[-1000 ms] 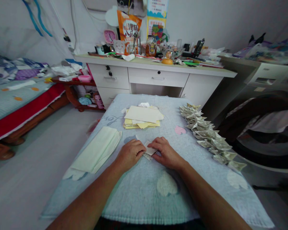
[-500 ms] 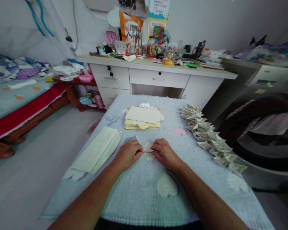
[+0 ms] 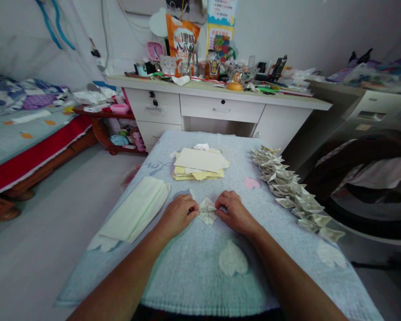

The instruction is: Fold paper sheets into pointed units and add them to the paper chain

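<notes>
A small folded paper [image 3: 207, 212], diamond-shaped and off-white with faint print, lies low over the cloth between my hands. My left hand [image 3: 181, 211] pinches its left corner between thumb and fingers. At the right corner, my right hand [image 3: 231, 209] grips the paper in the same way. Just beyond rests a pile of cream and yellow paper sheets [image 3: 200, 161]. To the left lies a stack of pale folded paper [image 3: 137, 209]. Rows of folded paper boats [image 3: 287, 187] stand along the right side.
A pale blue cloth [image 3: 187, 272] with heart patterns covers the table. Behind it stands a white desk [image 3: 220, 108] crowded with small items. At the right is a front-loading washing machine [image 3: 370, 116]; a bed [image 3: 23, 138] is at the left.
My right hand has shifted slightly right to the paper's corner. More of the paper's face shows now, spread out flatter as a diamond. My left hand has barely moved.
</notes>
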`<state>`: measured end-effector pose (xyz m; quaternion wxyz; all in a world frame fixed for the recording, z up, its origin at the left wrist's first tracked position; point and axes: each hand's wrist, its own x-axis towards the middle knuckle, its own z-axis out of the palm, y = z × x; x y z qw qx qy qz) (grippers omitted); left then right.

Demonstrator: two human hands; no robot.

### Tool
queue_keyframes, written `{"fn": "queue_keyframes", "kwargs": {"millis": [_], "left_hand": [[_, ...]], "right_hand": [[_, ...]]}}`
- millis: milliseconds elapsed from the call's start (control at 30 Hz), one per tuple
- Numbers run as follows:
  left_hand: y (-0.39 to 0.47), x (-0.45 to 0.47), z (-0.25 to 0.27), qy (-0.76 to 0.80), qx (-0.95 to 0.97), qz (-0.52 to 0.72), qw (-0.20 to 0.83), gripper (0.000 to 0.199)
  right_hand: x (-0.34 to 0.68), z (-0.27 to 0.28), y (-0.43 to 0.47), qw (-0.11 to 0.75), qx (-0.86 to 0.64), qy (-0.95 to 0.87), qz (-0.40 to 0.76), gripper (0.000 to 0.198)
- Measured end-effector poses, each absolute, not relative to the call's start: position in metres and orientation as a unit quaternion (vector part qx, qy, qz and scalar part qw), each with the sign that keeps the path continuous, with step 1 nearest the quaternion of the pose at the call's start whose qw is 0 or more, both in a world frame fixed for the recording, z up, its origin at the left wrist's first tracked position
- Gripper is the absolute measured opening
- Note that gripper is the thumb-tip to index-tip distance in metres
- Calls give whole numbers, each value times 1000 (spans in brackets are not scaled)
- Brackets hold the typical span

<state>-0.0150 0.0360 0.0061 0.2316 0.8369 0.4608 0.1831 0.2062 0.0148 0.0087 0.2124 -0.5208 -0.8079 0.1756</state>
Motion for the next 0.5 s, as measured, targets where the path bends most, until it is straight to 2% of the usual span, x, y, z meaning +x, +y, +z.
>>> {"fn": "queue_keyframes", "kwargs": {"millis": [333, 500], "left_hand": [[35, -14, 9, 461, 838, 174, 234, 10], [35, -13, 8, 454, 843, 179, 224, 13]], "right_hand": [[210, 5, 19, 195, -532, -801, 193, 3], [207, 8, 18, 187, -559, -783, 198, 8]]}}
